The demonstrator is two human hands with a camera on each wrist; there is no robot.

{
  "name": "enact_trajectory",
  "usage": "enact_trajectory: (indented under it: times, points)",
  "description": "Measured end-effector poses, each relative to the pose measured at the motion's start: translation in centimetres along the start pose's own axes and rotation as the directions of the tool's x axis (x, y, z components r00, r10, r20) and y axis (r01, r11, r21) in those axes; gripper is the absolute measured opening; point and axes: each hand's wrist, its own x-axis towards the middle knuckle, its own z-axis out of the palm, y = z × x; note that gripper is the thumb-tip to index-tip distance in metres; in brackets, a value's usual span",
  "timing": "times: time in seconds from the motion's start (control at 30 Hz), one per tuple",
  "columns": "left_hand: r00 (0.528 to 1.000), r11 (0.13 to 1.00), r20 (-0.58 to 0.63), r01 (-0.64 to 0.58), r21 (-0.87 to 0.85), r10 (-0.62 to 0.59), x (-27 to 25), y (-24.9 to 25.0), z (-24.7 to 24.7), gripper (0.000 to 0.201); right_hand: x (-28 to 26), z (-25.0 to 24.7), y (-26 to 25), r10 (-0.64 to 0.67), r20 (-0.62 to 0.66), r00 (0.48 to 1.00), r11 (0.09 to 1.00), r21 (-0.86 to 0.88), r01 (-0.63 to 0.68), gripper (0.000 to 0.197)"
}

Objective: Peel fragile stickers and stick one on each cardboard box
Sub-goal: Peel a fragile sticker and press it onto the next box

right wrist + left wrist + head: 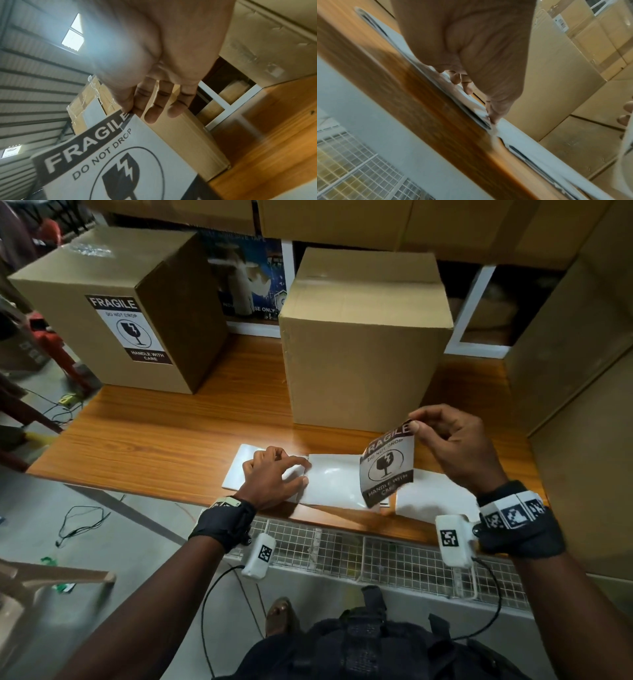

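My right hand (416,424) pinches the top corner of a black-and-white fragile sticker (387,465), lifted off the table; in the right wrist view the sticker (120,155) hangs from thumb and forefinger. My left hand (291,470) presses flat on the glossy white backing sheet (332,477) lying on the wooden table (171,440); the left wrist view shows its fingertips (493,119) on the sheet. A plain cardboard box (363,344) stands just behind the sticker. A second box (113,302) at the left carries a fragile sticker (132,328) on its front.
More white sheets (435,498) lie at the table's front edge under my right wrist. Stacked cardboard boxes (565,371) wall in the right side and the back. A wire mesh rack (342,546) runs below the table edge. Cables lie on the floor at the left.
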Motion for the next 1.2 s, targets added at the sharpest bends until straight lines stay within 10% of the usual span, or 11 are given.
enact_trajectory:
  times: [0.4,0.73,0.93,1.2]
  points:
    - [0.996,1.000,-0.087,0.013,0.021,-0.011,-1.7,1.9,0.0,0.076,-1.6,-3.5,1.1,0.096,-0.199,0.975,0.988,0.141,-0.068,0.013]
    - [0.912,0.835,-0.352,-0.356,-0.419,0.212,0.7,15.4,-7.4,0.058,2.1,-2.0,-0.8,0.073,-0.240,0.968,0.971,0.240,-0.014,0.006]
    - [0.864,0.771,-0.450,-0.441,-0.459,0.226,3.3,16.2,-8.8,0.014,3.8,-1.4,-1.6,0.044,-0.278,0.960,0.970,0.240,0.025,0.002]
    - [0.839,0.760,-0.491,-0.475,-0.445,0.237,5.2,15.9,-10.5,0.012,5.6,-0.7,-2.2,0.046,-0.367,0.929,0.978,0.206,0.033,0.010]
